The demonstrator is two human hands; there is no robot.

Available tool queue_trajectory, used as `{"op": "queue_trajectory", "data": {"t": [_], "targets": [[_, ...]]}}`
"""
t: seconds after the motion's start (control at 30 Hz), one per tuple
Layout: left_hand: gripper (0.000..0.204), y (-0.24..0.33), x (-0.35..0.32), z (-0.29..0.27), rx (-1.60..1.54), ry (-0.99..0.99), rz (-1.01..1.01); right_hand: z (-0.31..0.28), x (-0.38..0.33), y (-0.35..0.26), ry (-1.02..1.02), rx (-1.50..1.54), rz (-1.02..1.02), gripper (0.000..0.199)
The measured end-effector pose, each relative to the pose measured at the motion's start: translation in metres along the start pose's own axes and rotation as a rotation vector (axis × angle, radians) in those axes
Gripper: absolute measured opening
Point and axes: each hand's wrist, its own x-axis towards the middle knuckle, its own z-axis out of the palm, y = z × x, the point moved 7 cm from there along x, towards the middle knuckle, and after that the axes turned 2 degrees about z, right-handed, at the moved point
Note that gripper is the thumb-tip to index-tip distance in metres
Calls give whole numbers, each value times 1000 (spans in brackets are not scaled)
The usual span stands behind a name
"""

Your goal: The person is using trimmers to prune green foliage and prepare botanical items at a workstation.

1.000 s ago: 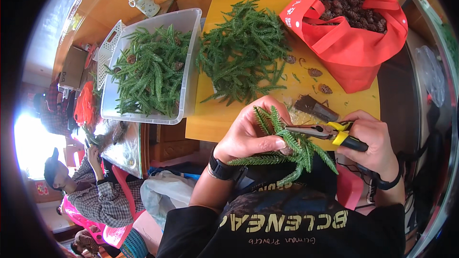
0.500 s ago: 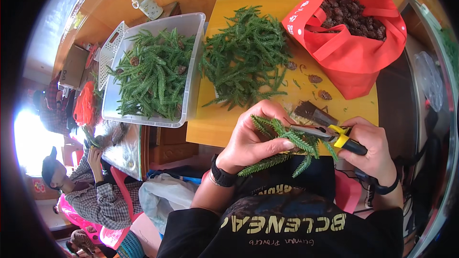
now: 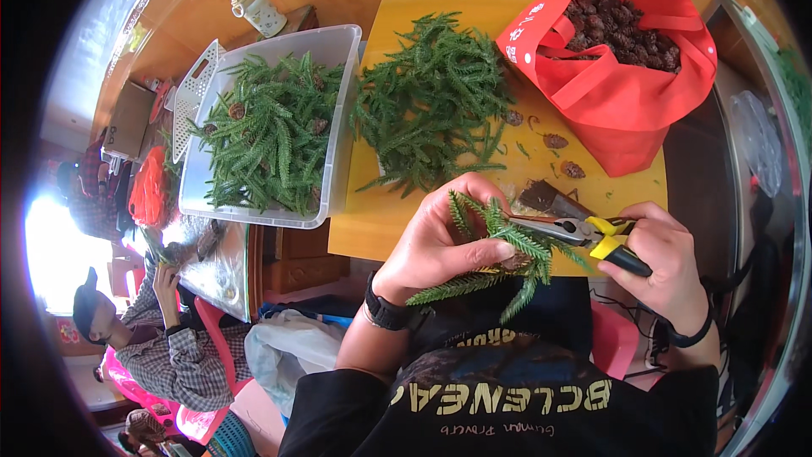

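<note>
My left hand (image 3: 440, 244) pinches a green artificial pine sprig (image 3: 531, 247) between thumb and fingers, above the table's near edge. Part of a brown pine cone (image 3: 513, 261) shows among its needles by my thumb. In my right hand (image 3: 662, 256) are pliers (image 3: 607, 245) with yellow and black handles, their metal jaws pointing left. Those jaws lie at a thin brown wire or stem (image 3: 538, 220) on top of the sprig; whether they grip it I cannot tell. A dark brown bundle of thin strips (image 3: 554, 200) lies on the table just beyond the pliers.
A pile of green sprigs (image 3: 431, 101) covers part of the yellow table (image 3: 372, 233). Left of it stands a clear plastic bin (image 3: 342, 123) of sprigs and cones. A red bag (image 3: 613, 123) of pine cones stands at right, near loose cones (image 3: 555, 141). Another person (image 3: 173, 360) sits far left.
The sprig has tilted in my left hand, and its lower branches have swung left. The cone by my thumb shows more clearly. My right hand has turned slightly with the pliers.
</note>
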Motion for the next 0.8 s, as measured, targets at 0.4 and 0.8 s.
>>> {"op": "queue_trajectory", "data": {"t": [0.4,0.8], "targets": [[26,34,2,21,1010,212,447,11,-12,-1,33,83,257,26],[38,40,-5,46,1588,149,858,26,-25,-7,-8,180,412,17]]}}
